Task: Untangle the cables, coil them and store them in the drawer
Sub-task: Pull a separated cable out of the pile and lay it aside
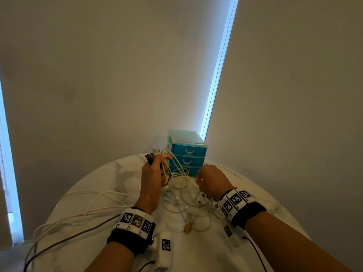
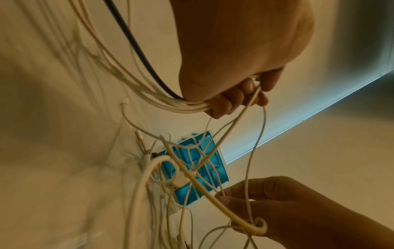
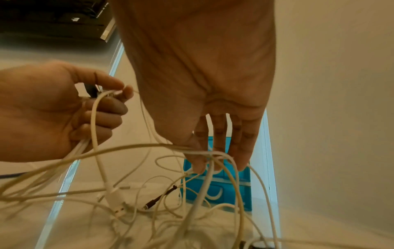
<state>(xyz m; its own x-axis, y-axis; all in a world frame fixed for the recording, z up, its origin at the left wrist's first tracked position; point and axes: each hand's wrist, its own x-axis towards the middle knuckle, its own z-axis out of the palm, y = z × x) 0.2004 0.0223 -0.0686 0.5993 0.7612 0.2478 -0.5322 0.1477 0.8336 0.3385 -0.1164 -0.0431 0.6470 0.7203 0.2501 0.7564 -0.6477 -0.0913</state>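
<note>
A tangle of white cables (image 1: pixel 184 203) lies on the round marble table (image 1: pixel 110 173) in front of a small blue drawer unit (image 1: pixel 187 152), whose drawers all appear closed. My left hand (image 1: pixel 163 163) is raised beside the unit. It grips a bundle of white cables and one dark cable (image 2: pixel 149 80), with their plugs (image 1: pixel 154 154) sticking up out of the fist. My right hand (image 1: pixel 199 180) is lower, to the right, and pinches a thin white cable (image 2: pixel 247 168) between thumb and forefinger (image 3: pixel 197 161). Loops run between both hands.
Long white cables and a grey one (image 1: pixel 64 240) trail off the table's left edge. A gold-coloured plug (image 1: pixel 188 228) lies near me, beside a white tagged block (image 1: pixel 165 250). Plain wall and a bright window strip (image 1: pixel 220 65) stand close behind the drawer unit.
</note>
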